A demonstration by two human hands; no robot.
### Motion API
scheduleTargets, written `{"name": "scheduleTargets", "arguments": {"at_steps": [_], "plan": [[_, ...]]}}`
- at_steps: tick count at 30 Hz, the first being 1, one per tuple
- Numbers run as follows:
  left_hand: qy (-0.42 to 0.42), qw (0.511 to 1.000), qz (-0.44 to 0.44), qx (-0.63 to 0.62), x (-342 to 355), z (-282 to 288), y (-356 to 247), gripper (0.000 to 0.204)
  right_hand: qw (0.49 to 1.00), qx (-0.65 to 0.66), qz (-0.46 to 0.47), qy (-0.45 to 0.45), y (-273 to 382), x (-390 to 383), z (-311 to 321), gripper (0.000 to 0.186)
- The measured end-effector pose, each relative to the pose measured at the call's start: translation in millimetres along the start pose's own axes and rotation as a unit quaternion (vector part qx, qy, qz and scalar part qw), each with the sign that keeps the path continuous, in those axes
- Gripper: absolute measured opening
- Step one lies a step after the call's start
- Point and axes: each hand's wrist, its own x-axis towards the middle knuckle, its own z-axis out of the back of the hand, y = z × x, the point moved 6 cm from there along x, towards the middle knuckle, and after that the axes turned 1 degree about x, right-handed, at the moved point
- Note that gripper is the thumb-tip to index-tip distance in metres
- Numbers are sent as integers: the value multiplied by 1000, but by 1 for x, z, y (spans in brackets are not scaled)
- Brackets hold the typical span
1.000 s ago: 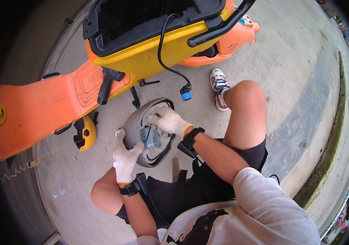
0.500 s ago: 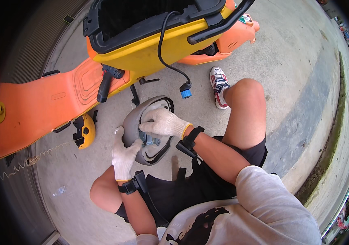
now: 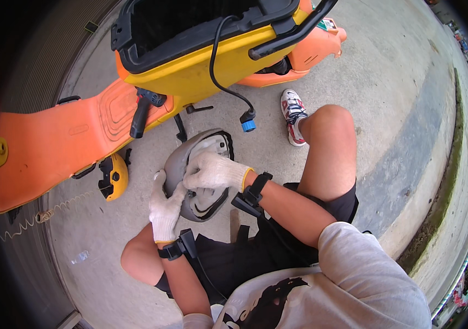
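A grey scooter seat (image 3: 176, 164) stands tilted on the ground before me, its pale underside facing my right. My left hand (image 3: 164, 213), in a white knit glove, clasps the seat's near left edge, with thumb and fingers spread around it. Over the underside, my gloved right hand (image 3: 215, 172) has its fingers drawn together close to the left hand's fingertips. What those right fingers pinch, if anything, is hidden. The palm and fingers also cover most of the middle of the underside.
An orange and yellow scooter (image 3: 201, 68) with an open black compartment lies across the far side. A black cable with a blue plug (image 3: 249, 125) hangs from it. A cordless power tool (image 3: 143, 112) rests on its footboard. Beside it sits a yellow helmet (image 3: 116, 175).
My right hand has shifted slightly toward me across the underside. It now covers the bluish metal bracket that showed below it before. My left hand keeps its place on the seat.
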Motion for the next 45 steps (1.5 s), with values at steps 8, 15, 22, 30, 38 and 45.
{"name": "scheduleTargets", "arguments": {"at_steps": [8,15,22,30,38,45], "plan": [[0,1000,8,-5,0,0,-3,72,999,-16,12,-44,-3,1,2,32],[11,997,11,-70,2,-4,9,73,998,-29,-5,-51,-2,0,0,31],[34,996,34,-81,-1,-4,4,79,997,-42,-1,-63,0,-3,0,32],[38,999,25,-9,-4,2,-5,91,957,-196,67,-201,-4,-1,-8,25],[44,999,19,-8,-8,-1,-4,91,948,-192,68,-243,-50,8,19,29],[-14,999,-47,3,1,-2,8,83,983,132,-20,-130,-42,7,12,25]]}}
